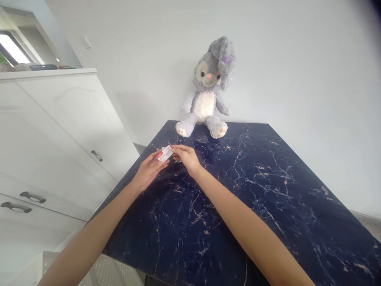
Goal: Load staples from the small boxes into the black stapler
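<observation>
On my far left stands a white cabinet [59, 131] with dark handles, close beside the dark marble table [268, 198]. Moving in, my left hand [148, 170] reaches over the table's near-left part, thumb and fingers pinching the left end of a small white card with a red mark [164, 153]. My right hand [187, 157] meets it just beside, fingertips closed on the card's right end, so the card hangs between both hands slightly above the tabletop. I judge this a two-handed hold in progress; any further move calls for a light, even pinch. Behind, a grey stuffed rabbit [208, 89] sits against the wall.
</observation>
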Demonstrator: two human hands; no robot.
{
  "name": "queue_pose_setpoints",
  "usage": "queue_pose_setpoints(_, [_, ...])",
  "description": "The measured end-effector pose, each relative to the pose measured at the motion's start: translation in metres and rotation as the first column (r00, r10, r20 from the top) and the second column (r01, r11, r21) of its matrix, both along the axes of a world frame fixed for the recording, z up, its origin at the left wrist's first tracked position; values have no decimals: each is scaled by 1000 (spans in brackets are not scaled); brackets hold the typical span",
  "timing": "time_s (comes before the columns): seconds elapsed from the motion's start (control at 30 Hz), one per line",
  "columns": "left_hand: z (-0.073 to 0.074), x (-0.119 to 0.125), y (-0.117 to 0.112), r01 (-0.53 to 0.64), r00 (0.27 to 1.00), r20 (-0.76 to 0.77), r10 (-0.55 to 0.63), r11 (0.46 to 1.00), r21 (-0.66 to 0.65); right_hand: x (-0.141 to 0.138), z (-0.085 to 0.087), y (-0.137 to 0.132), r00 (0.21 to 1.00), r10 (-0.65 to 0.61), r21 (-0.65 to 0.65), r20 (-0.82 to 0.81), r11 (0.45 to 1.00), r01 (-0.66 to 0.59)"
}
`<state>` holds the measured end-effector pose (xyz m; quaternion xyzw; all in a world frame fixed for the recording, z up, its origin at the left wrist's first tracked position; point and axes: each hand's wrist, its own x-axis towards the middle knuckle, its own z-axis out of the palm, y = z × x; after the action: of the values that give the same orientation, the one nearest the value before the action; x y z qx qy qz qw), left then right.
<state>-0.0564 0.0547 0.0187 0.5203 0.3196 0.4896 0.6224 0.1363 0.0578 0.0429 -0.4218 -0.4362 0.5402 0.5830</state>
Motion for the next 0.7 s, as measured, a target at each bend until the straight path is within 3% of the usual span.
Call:
queue_pose_setpoints(0.27, [2, -1, 2, -89, 995, -42, 93, 993, 77, -4, -6, 2, 957, 17, 155, 290, 986, -64])
queue_pose_setpoints(0.33, [2, -2, 6, -162, 985, -41, 168, 979, 123, 0, -6, 3, 918, -47, 226, 395, 973, -48])
queue_pose_setpoints(0.4, [1, -5, 12, -259, 962, -50, 269, 954, 152, 6, -10, 6, 853, -190, 289, 485, 956, 48])
queue_pose_setpoints(0.47, [-2, -12, 20, -359, 922, -90, 377, 918, 168, 17, -20, 9, 741, -358, 343, 569, 922, 182])
queue_pose_setpoints(0.53, [-6, -20, 27, -422, 867, -197, 458, 885, 197, 28, -34, 13, 579, -484, 402, 656, 874, 275])
queue_pose_setpoints(0.6, [-9, -29, 34, -398, 788, -386, 479, 875, 275, 37, -49, 16, 501, -508, 404, 700, 861, 308])
queue_pose_setpoints(0.7, [-13, -38, 38, -274, 645, -608, 463, 883, 381, 43, -63, 19, 465, -471, 359, 750, 880, 312])
